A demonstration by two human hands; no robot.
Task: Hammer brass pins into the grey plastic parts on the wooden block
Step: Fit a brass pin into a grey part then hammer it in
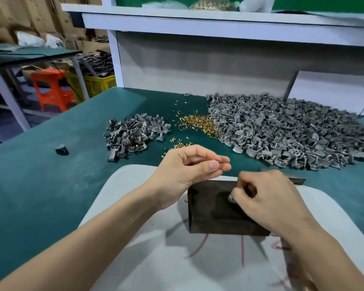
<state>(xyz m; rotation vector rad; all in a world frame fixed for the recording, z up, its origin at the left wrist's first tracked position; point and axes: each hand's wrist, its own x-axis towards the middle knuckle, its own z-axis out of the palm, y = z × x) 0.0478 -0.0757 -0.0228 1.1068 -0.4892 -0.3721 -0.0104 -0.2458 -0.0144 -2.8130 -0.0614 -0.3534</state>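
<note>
A dark wooden block (210, 208) lies on a pale grey board (135, 206) in front of me. My right hand (267, 198) rests on the block's right part, fingers curled around a small grey plastic part (231, 198) that peeks out at the fingertips. My left hand (189, 169) hovers just above and left of the block, palm up, thumb and fingertips pinched together; what they pinch is too small to make out. Loose brass pins (198, 122) lie in a heap on the green table beyond. No hammer is in sight.
A big pile of grey plastic parts (286, 131) fills the table's far right, a smaller pile (132, 133) sits at the left, and one stray part (61, 149) lies further left. A white shelf frame (198, 19) stands behind. An orange stool (53, 89) and yellow crate (97, 84) are off-table left.
</note>
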